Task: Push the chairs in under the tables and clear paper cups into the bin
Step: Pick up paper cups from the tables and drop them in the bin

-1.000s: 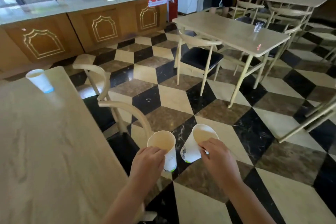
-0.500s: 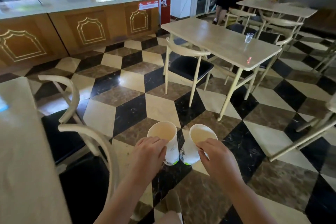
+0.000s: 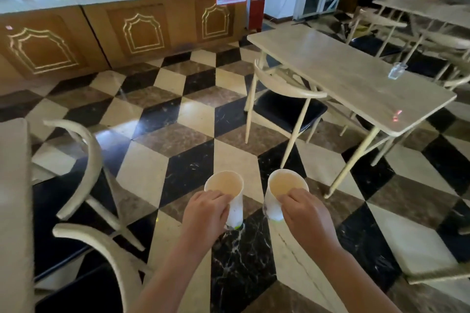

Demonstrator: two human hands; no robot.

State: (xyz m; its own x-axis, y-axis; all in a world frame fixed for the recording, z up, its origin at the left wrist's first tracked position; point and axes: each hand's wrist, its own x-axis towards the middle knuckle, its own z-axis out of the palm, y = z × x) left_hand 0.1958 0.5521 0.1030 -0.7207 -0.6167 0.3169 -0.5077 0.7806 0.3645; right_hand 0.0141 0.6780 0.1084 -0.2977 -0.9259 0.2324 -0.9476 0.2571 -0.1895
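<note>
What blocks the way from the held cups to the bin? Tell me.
Cannot say: no bin shows in this view. Each hand, left and right, holds a cup over open floor between the tables.

A long pale table (image 3: 343, 76) stood on the checkered floor (image 3: 178, 140). Near its far right edge sat a small clear glass (image 3: 397, 70), upright, and close to the near right corner lay a small red glint (image 3: 396, 115), too blurred to tell. A black-seated chair (image 3: 287, 107) stood tucked partly under the table's left edge.
</note>
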